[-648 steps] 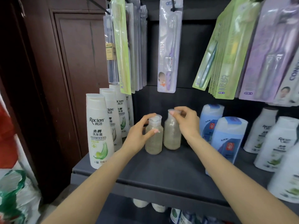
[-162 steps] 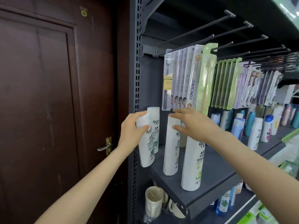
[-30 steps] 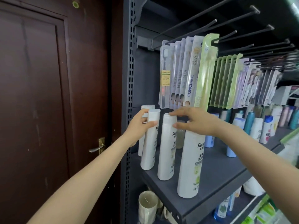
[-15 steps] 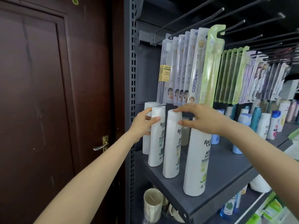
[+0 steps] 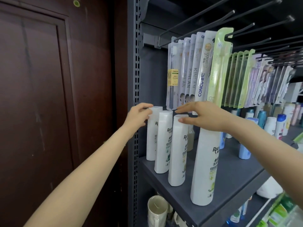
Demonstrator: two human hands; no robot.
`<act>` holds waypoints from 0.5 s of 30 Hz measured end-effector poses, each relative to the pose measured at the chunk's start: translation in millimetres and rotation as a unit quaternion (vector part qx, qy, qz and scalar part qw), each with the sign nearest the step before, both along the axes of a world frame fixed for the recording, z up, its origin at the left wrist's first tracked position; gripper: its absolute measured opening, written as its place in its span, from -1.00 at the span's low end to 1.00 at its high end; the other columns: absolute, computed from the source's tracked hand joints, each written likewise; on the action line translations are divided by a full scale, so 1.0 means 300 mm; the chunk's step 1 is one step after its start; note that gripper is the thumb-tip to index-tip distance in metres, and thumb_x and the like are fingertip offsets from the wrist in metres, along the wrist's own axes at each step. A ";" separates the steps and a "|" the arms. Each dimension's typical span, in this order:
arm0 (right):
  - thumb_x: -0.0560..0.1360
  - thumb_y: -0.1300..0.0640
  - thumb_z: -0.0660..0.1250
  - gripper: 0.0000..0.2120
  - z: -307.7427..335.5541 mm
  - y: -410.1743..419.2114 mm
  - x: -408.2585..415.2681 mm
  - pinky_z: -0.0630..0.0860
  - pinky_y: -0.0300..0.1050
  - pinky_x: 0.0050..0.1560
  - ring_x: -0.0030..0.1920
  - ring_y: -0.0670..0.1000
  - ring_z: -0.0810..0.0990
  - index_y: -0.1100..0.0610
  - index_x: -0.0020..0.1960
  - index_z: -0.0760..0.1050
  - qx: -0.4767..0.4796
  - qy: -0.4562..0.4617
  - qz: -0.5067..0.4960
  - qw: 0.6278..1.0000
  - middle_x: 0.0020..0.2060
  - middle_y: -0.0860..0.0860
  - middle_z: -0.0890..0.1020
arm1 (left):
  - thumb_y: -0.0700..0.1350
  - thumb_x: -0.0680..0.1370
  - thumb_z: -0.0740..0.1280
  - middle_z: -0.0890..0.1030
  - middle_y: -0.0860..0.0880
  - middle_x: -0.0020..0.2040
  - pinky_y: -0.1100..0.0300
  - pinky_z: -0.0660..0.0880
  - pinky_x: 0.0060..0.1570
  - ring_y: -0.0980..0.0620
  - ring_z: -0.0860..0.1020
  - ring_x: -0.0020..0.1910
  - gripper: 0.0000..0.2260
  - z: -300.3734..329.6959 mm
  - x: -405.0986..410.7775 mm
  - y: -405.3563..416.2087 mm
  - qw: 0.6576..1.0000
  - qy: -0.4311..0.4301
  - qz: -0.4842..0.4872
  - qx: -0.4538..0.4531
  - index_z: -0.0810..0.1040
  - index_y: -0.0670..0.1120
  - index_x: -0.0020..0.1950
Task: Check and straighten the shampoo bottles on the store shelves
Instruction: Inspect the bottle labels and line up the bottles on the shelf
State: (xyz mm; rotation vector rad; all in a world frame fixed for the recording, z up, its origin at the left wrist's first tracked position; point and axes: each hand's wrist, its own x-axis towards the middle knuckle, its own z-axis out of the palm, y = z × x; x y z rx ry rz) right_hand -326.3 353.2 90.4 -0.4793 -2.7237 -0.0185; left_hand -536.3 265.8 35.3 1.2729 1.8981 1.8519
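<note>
Four white shampoo bottles stand upright in a row running front to back at the left end of the grey shelf (image 5: 229,174). My left hand (image 5: 138,117) pinches the cap of the rearmost bottle (image 5: 151,141) between index finger and thumb. In front of it stand the second bottle (image 5: 163,145) and the third bottle (image 5: 177,153). My right hand (image 5: 205,115) hovers with straight, spread fingers; its thumb touches the third bottle's cap. The tall front bottle (image 5: 205,169) stands under my right wrist, its cap hidden.
Packaged toothbrushes (image 5: 201,68) hang on hooks just above my hands. A small translucent bottle (image 5: 190,140) stands behind the row, blue bottles (image 5: 244,151) further right. A dark wooden door (image 5: 49,95) is left of the shelf upright. Mugs (image 5: 157,210) sit on the shelf below.
My left hand has shifted from the second bottle back to the rearmost bottle's cap. My right hand's fingers have spread and lifted, only the thumb staying on the third bottle's cap.
</note>
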 end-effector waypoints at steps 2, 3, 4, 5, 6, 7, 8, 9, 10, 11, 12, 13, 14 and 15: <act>0.54 -0.09 0.23 -0.63 -0.002 -0.005 -0.009 0.36 -0.17 0.23 0.23 -0.05 0.48 -0.05 0.32 0.45 -0.010 -0.001 -0.002 1.000 0.30 -0.13 0.49 | -0.26 0.55 0.21 0.59 0.01 0.12 0.15 0.46 0.15 0.02 0.53 0.14 -0.71 0.008 -0.028 0.023 0.994 0.090 0.049 0.040 0.55 0.01 0.19; 0.54 -0.09 0.23 -0.64 -0.006 -0.006 -0.013 0.37 -0.14 0.24 0.22 -0.04 0.49 -0.05 0.31 0.46 -0.013 -0.002 -0.002 1.000 0.28 -0.12 0.51 | -0.30 0.55 0.20 0.57 -0.01 0.15 0.23 0.40 0.18 0.03 0.51 0.18 -0.67 0.010 -0.039 0.040 0.986 0.148 0.066 0.035 0.54 -0.03 0.23; 0.54 -0.09 0.23 -0.64 -0.013 -0.005 -0.016 0.37 -0.10 0.27 0.23 -0.03 0.47 -0.06 0.31 0.46 -0.013 -0.003 -0.003 1.000 0.27 -0.13 0.52 | -0.31 0.55 0.19 0.55 -0.04 0.21 0.26 0.34 0.21 0.03 0.47 0.23 -0.65 0.010 -0.050 0.063 0.975 0.208 0.076 0.016 0.51 -0.06 0.29; 0.54 -0.09 0.24 -0.64 -0.019 -0.003 -0.018 0.35 -0.08 0.30 0.26 -0.02 0.45 -0.06 0.31 0.46 -0.012 -0.003 -0.003 1.000 0.27 -0.14 0.52 | -0.29 0.56 0.20 0.51 -0.06 0.27 0.24 0.31 0.26 0.01 0.43 0.28 -0.63 0.008 -0.063 0.088 0.961 0.265 0.076 -0.014 0.46 -0.06 0.35; 0.54 -0.09 0.24 -0.65 -0.024 -0.001 -0.019 0.34 -0.06 0.32 0.27 -0.01 0.44 -0.07 0.31 0.46 -0.010 0.000 -0.004 1.000 0.26 -0.15 0.52 | -0.24 0.57 0.22 0.48 -0.07 0.31 0.17 0.28 0.30 -0.02 0.39 0.32 -0.61 0.005 -0.076 0.111 0.945 0.316 0.069 -0.049 0.41 -0.04 0.39; 0.54 -0.09 0.23 -0.65 -0.027 0.002 -0.019 0.34 -0.04 0.32 0.28 0.00 0.43 -0.08 0.31 0.46 -0.009 0.002 -0.004 1.000 0.26 -0.16 0.53 | -0.19 0.57 0.25 0.46 -0.08 0.34 0.11 0.27 0.32 -0.05 0.36 0.35 -0.59 0.002 -0.087 0.127 0.930 0.352 0.060 -0.084 0.37 -0.02 0.42; 0.54 -0.09 0.23 -0.65 -0.029 0.004 -0.018 0.34 -0.02 0.32 0.28 0.01 0.42 -0.09 0.31 0.46 -0.010 0.004 -0.004 1.000 0.26 -0.16 0.53 | -0.15 0.56 0.28 0.45 -0.08 0.33 0.08 0.27 0.32 -0.07 0.36 0.34 -0.57 0.000 -0.094 0.137 0.920 0.373 0.051 -0.109 0.36 -0.01 0.43; 0.54 -0.08 0.23 -0.66 -0.030 0.006 -0.017 0.35 0.00 0.32 0.28 0.03 0.42 -0.10 0.31 0.45 -0.013 0.005 -0.005 1.000 0.26 -0.16 0.53 | -0.13 0.55 0.31 0.46 -0.08 0.32 0.07 0.28 0.31 -0.07 0.36 0.33 -0.57 -0.003 -0.096 0.139 0.917 0.378 0.046 -0.122 0.38 -0.02 0.42; 0.54 -0.08 0.23 -0.66 -0.031 0.007 -0.016 0.35 0.02 0.32 0.28 0.04 0.41 -0.11 0.31 0.45 -0.015 0.007 -0.004 1.000 0.26 -0.16 0.53 | -0.13 0.53 0.34 0.46 -0.08 0.30 0.07 0.29 0.29 -0.06 0.37 0.30 -0.58 -0.006 -0.097 0.137 0.919 0.372 0.047 -0.120 0.41 -0.04 0.39; 0.54 -0.08 0.23 -0.66 -0.032 0.008 -0.016 0.35 0.03 0.32 0.29 0.05 0.41 -0.11 0.31 0.45 -0.015 0.007 -0.004 1.000 0.26 -0.16 0.53 | -0.13 0.51 0.37 0.46 -0.07 0.27 0.08 0.31 0.27 -0.05 0.38 0.28 -0.58 -0.011 -0.096 0.132 0.923 0.364 0.052 -0.109 0.44 -0.05 0.36; 0.54 -0.08 0.23 -0.65 -0.033 0.008 -0.017 0.35 0.04 0.32 0.29 0.05 0.41 -0.11 0.31 0.44 -0.013 0.006 -0.004 1.000 0.26 -0.15 0.53 | -0.13 0.49 0.40 0.45 -0.07 0.25 0.09 0.34 0.24 -0.04 0.39 0.25 -0.60 -0.015 -0.094 0.123 0.929 0.354 0.061 -0.094 0.46 -0.05 0.32; 0.54 -0.08 0.23 -0.65 -0.033 0.007 -0.019 0.35 0.05 0.32 0.29 0.06 0.41 -0.11 0.31 0.44 -0.010 0.005 -0.004 1.000 0.26 -0.14 0.53 | -0.13 0.47 0.42 0.44 -0.05 0.21 0.11 0.37 0.19 -0.02 0.41 0.20 -0.62 -0.019 -0.090 0.112 0.934 0.342 0.070 -0.078 0.48 -0.05 0.27; 0.54 -0.08 0.23 -0.65 -0.034 0.007 -0.019 0.36 0.05 0.32 0.29 0.05 0.41 -0.11 0.31 0.45 -0.010 0.007 -0.005 1.000 0.26 -0.13 0.54 | -0.13 0.46 0.44 0.42 -0.04 0.18 0.15 0.37 0.12 0.01 0.41 0.16 -0.65 -0.024 -0.087 0.101 0.938 0.330 0.080 -0.066 0.49 -0.06 0.22; 0.54 -0.08 0.23 -0.66 -0.033 0.005 -0.021 0.36 0.03 0.31 0.27 0.03 0.42 -0.10 0.31 0.45 -0.011 0.010 -0.005 1.000 0.25 -0.12 0.54 | -0.14 0.45 0.44 0.40 -0.02 0.16 0.20 0.34 0.06 0.04 0.40 0.11 -0.67 -0.028 -0.087 0.090 0.943 0.316 0.089 -0.058 0.48 -0.06 0.18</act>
